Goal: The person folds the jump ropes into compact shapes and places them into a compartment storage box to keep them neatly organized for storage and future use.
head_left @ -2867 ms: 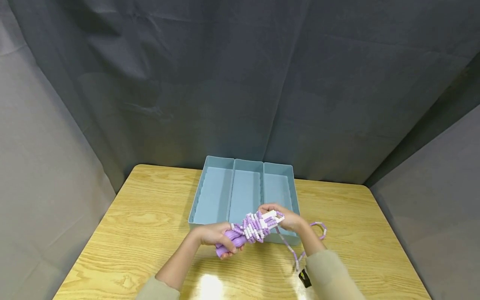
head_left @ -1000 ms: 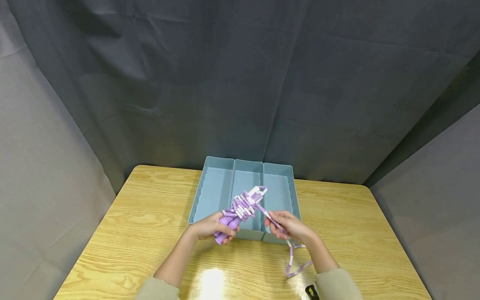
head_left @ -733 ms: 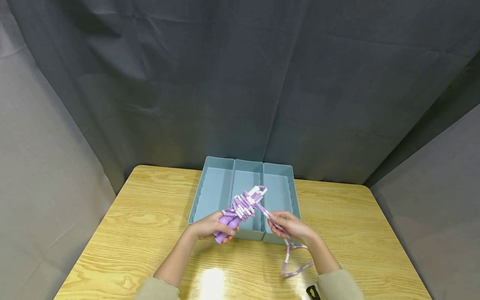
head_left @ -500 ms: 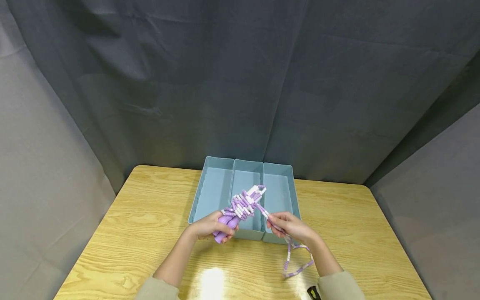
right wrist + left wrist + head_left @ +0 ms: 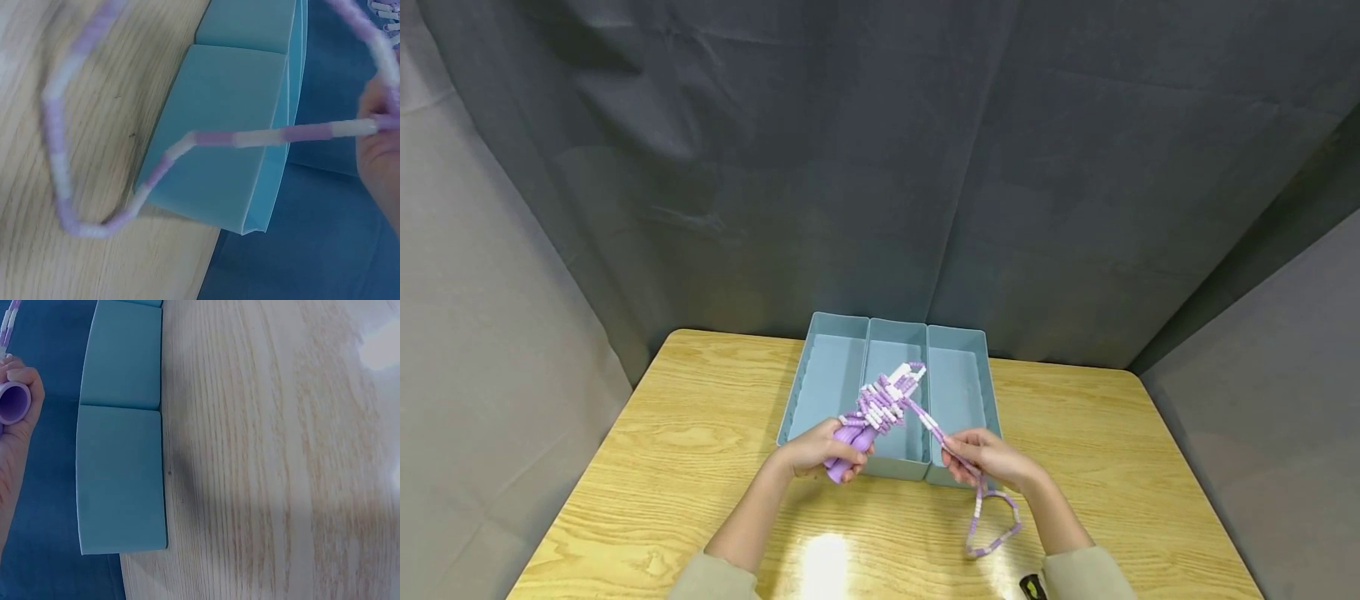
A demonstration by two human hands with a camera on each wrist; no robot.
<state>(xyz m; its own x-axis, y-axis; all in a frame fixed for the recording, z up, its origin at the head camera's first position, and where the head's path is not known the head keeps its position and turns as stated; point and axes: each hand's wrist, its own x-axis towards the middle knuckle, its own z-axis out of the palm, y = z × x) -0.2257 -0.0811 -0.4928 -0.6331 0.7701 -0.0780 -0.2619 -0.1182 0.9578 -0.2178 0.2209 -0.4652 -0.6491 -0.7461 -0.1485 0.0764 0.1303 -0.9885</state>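
Note:
A purple-and-white beaded jump rope [image 5: 880,404] is held up over the front of the blue-grey tray, most of it wound into a bundle. My left hand [image 5: 823,450] grips its two purple handles side by side. One handle's hollow end [image 5: 14,403] shows in the left wrist view. Off to the right, my right hand [image 5: 988,457] pinches the doubled free length of rope coming from the bundle. Below those fingers a loop of beaded rope [image 5: 262,137] hangs down in front of the tray. The bundle's far end points up and away from me, over the middle compartment.
The tray [image 5: 865,367] has three long compartments side by side and stands at the back of a wooden table [image 5: 715,467]. A dark curtain [image 5: 850,167] hangs behind, with grey cloth at both sides. A small black item [image 5: 1032,587] sits beside the right sleeve.
My right hand has left the far end of the bundle and now holds the free rope, drawn out to the right. The bundle has moved up and left with my left hand.

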